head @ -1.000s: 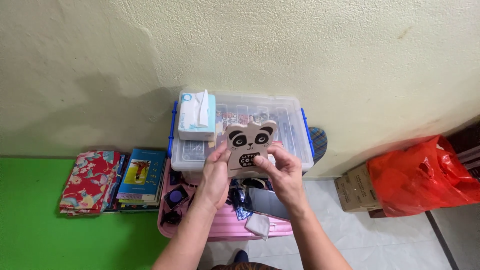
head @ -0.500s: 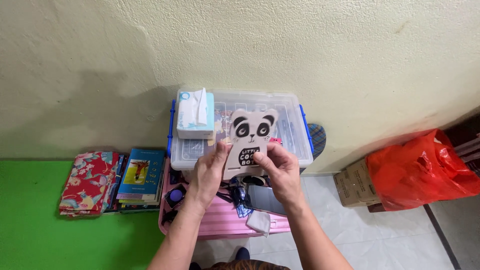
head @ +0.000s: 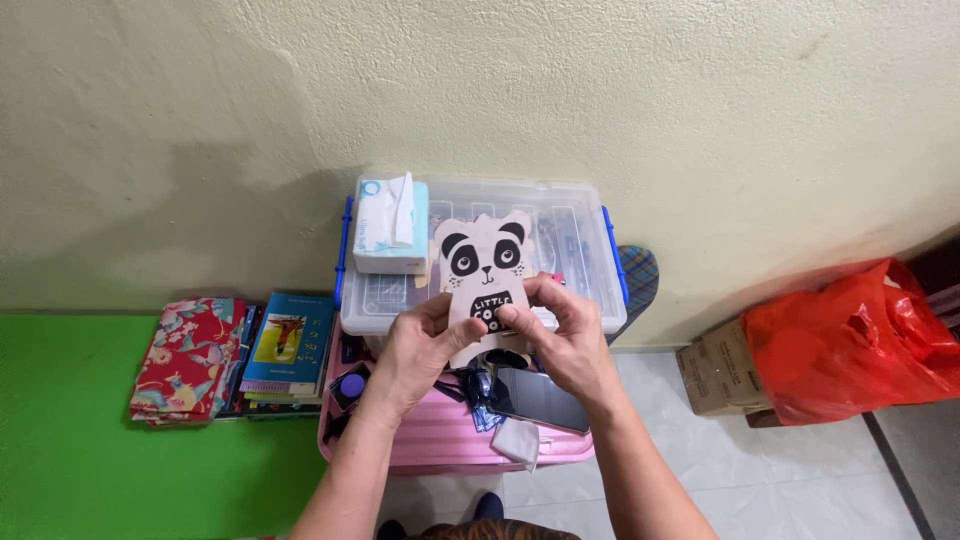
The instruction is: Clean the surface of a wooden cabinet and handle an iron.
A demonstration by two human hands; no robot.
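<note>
Both hands held up a flat panda-shaped cutout (head: pixel 483 280) above the clear storage box (head: pixel 585 250): the left hand (head: pixel 415 350) pinched its left edge, the right hand (head: pixel 560 335) closed on its lower front. It looked mid-inspection; any turning would need a steady two-handed grip.

A matt wooden-looking panda cutout (head: pixel 484 272), clear glossy plastic box (head: pixel 580 250), shiny red plastic bag (head: pixel 850 340), rough plastered wall (head: pixel 600 90).
</note>
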